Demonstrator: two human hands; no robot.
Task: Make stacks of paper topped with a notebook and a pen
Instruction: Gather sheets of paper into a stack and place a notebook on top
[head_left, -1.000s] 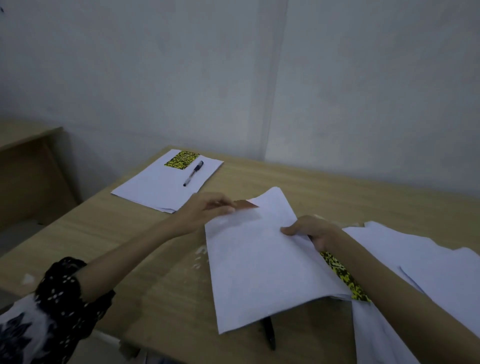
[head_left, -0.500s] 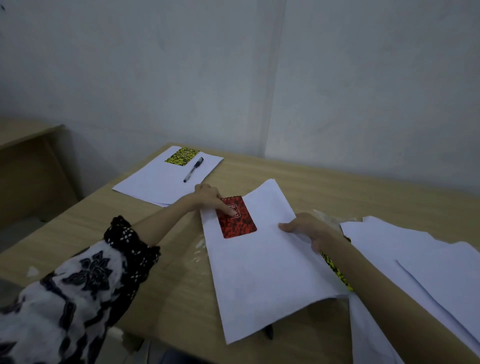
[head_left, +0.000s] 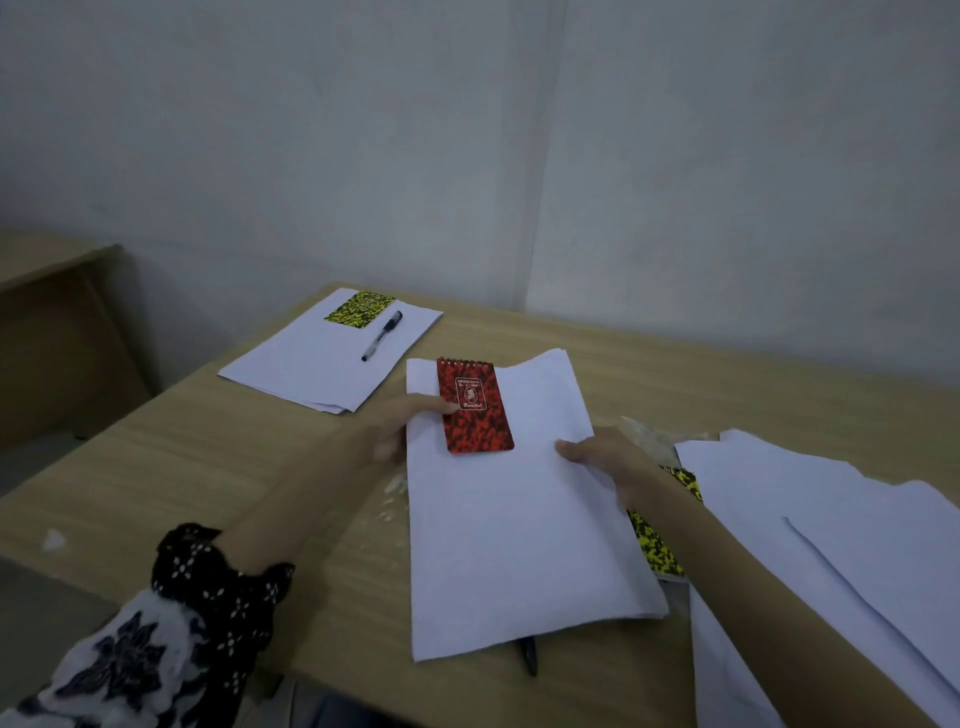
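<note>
A stack of white paper (head_left: 519, 519) lies in the middle of the wooden desk (head_left: 234, 467). A small red spiral notebook (head_left: 475, 410) lies on its upper left part. My left hand (head_left: 400, 426) grips the stack's left edge, thumb on the red notebook. My right hand (head_left: 608, 457) holds the stack's right edge, thumb on top. A black pen (head_left: 529, 656) pokes out from under the stack's near edge. At the far left a second paper stack (head_left: 322, 369) carries a yellow-black notebook (head_left: 359, 309) and a pen (head_left: 382, 335).
Loose white sheets (head_left: 831, 545) spread over the desk's right side. Another yellow-black notebook (head_left: 657, 540) lies partly hidden under my right forearm. A lower wooden desk (head_left: 47, 312) stands at the far left. A grey wall rises close behind the desk.
The red notebook came into full view on top of the centre stack. Both hands have straightened the stack, which now lies flatter and squarer on the desk.
</note>
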